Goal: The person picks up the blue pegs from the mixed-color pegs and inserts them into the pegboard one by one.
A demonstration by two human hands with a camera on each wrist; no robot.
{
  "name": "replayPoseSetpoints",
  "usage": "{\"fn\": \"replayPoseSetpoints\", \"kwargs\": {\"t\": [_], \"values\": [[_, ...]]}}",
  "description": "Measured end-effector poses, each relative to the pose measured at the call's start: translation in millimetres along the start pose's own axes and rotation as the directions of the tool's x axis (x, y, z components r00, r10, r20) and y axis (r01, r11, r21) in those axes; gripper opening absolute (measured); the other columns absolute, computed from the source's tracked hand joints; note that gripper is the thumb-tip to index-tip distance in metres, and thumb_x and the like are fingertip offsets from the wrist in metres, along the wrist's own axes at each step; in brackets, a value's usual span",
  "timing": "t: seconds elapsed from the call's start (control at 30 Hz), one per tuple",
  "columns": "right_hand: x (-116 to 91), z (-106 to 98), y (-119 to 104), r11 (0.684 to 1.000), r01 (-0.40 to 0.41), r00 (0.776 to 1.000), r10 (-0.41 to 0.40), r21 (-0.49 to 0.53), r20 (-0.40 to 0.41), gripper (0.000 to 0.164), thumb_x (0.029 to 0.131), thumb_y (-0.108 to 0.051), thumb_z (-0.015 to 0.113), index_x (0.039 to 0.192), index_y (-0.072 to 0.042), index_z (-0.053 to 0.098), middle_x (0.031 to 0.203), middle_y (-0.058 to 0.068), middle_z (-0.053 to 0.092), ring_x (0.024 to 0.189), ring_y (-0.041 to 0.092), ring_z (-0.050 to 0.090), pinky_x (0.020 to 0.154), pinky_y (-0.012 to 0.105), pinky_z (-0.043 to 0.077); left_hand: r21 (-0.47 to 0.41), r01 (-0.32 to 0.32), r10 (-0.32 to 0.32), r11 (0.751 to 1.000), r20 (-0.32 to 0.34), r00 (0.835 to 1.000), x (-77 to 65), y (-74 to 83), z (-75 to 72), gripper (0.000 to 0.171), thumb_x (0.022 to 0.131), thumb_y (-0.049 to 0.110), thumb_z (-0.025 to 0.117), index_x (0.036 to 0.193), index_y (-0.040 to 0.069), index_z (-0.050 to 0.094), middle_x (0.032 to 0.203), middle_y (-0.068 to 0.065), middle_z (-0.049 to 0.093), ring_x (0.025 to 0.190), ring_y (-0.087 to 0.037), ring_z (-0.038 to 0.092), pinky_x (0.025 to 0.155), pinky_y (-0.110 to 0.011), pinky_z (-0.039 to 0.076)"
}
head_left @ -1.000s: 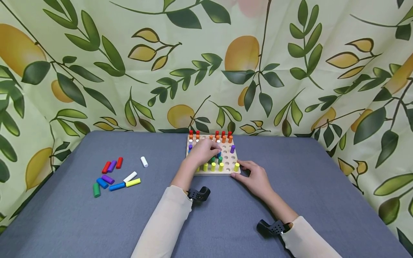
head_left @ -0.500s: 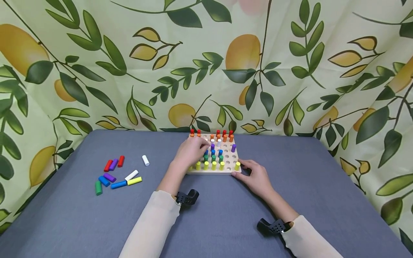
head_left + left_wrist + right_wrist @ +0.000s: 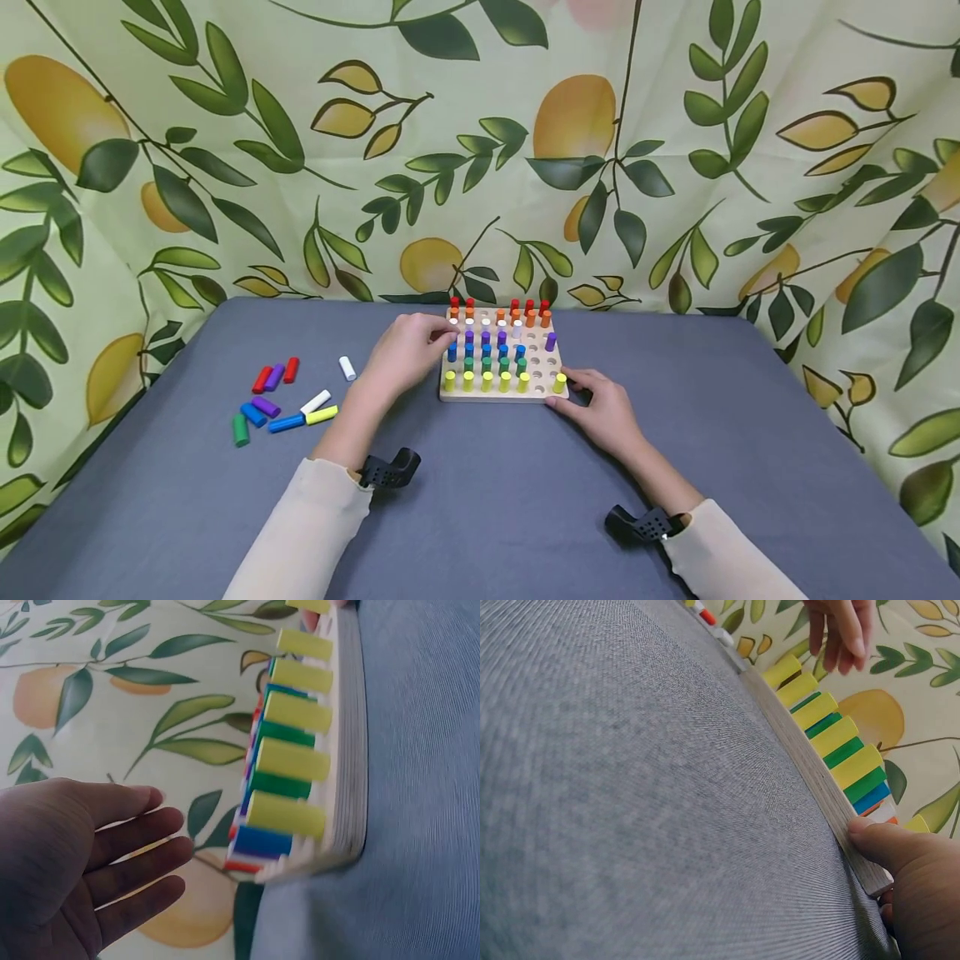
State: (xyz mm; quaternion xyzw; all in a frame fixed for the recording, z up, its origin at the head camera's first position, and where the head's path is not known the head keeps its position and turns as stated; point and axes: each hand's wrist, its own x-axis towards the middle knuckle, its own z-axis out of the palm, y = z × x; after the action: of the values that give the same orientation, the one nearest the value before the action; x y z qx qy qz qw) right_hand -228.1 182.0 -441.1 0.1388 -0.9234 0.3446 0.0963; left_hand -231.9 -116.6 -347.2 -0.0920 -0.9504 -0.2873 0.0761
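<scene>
A wooden pegboard [image 3: 495, 397] lies on the table, bearing rows of upright pegs: yellow ones [image 3: 487, 382] at the front, then green, blue, purple, white, orange and red behind. Beside its left edge hovers my left hand [image 3: 408, 350]. In the left wrist view that hand [image 3: 97, 859] has loosely extended fingers with nothing between them, apart from the pegs. At the board's front right corner my right hand [image 3: 600, 408] grips the edge, its thumb [image 3: 885, 841] against the front side in the right wrist view. The other fingers are mostly hidden there.
Loose pegs lie to the left of the board: red [image 3: 292, 370], purple [image 3: 266, 406], blue [image 3: 287, 423], green [image 3: 240, 430], yellow [image 3: 322, 415] and white [image 3: 347, 368]. A patterned cloth [image 3: 480, 167] hangs behind the grey-blue table [image 3: 495, 500].
My left hand has drawn back leftward from over the board to its left edge, uncovering the rows of pegs. The right hand stays at the corner.
</scene>
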Motion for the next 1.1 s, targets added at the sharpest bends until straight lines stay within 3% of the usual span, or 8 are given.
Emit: {"fn": "replayPoseSetpoints", "kwargs": {"t": [0.27, 0.77, 1.1], "values": [[1, 3, 0, 1.000, 0.001, 1.000, -0.001, -0.001, 0.005, 0.060, 0.085, -0.034, 0.082, 0.134, -0.004, 0.065, 0.125, 0.017, 0.069, 0.106, 0.027, 0.065, 0.088, 0.046, 0.051, 0.056, 0.005, -0.004, 0.998, -0.008, 1.000, -23.1, -19.1, -28.6, 0.025, 0.100, 0.025, 0.065, 0.118, 0.012, 0.076, 0.110, -0.006, 0.077, 0.093, -0.020, 0.068, 0.084, -0.041, 0.058], [4, 12, -2, 1.000, 0.012, 1.000, -0.012, -0.007, 0.022, 0.060, 0.085, -0.036, 0.081, 0.135, -0.005, 0.065, 0.123, 0.016, 0.070, 0.103, 0.026, 0.064, 0.086, 0.043, 0.050, 0.104, 0.045, -0.041, 0.994, -0.038, 0.998, -77.4, -84.8, -75.2, 0.026, 0.102, 0.023, 0.060, 0.125, 0.015, 0.072, 0.113, -0.006, 0.076, 0.097, -0.025, 0.072, 0.074, -0.041, 0.055], [1, 2, -1, 1.000, 0.009, 1.000, -0.009, -0.024, -0.006, 0.059, 0.086, -0.032, 0.081, 0.134, -0.002, 0.065, 0.123, 0.020, 0.070, 0.105, 0.030, 0.065, 0.088, 0.047, 0.049, 0.158, 0.085, -0.072, 0.984, -0.089, 0.993, -102.6, -115.6, -96.4, 0.027, 0.101, 0.022, 0.061, 0.124, 0.013, 0.073, 0.115, -0.012, 0.075, 0.100, -0.029, 0.069, 0.082, -0.051, 0.053]]}}
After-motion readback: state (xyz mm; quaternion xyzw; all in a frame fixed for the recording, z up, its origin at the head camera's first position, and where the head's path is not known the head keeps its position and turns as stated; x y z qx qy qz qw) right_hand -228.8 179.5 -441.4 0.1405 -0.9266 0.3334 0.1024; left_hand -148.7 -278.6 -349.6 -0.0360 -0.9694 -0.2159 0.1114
